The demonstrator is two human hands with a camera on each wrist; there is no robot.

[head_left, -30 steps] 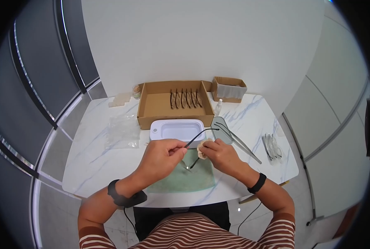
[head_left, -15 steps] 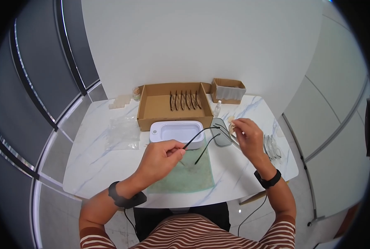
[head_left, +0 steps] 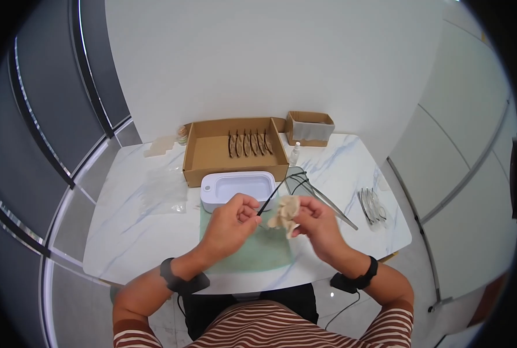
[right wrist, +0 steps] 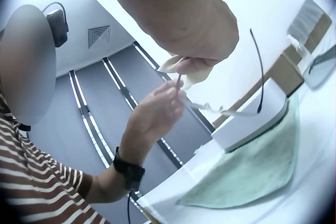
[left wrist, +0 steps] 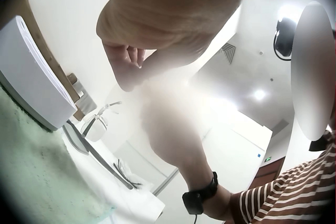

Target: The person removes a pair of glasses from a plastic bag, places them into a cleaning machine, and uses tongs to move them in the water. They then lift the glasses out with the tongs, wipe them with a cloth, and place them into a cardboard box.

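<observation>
My left hand [head_left: 233, 227] pinches a pair of eyeglasses [head_left: 271, 199] by a thin dark temple, above the green cloth. In the right wrist view, the other dark temple [right wrist: 260, 71] sticks up from the pale front frame [right wrist: 226, 111]. A crumpled beige cloth [head_left: 285, 214] hangs from my right hand [head_left: 322, 231], gripped between thumb and fingers. That cloth is close beside the left fingertips, and in the right wrist view it overlaps the end of the held temple. Part of the glasses is hidden behind the hands and cloth.
A lilac-white basin [head_left: 209, 200] stands behind the green cloth [head_left: 252, 258]. Behind it, a cardboard tray [head_left: 206, 152] holds several glasses. Long tweezers [head_left: 340, 214] lie across a grey tray [head_left: 293, 172]. More glasses [head_left: 373, 207] lie right; a plastic bag [head_left: 163, 191] lies left.
My right hand first drew the cloth away to the right, then brought it back beside the left hand. The glasses have turned in my left hand, their held temple now steeper.
</observation>
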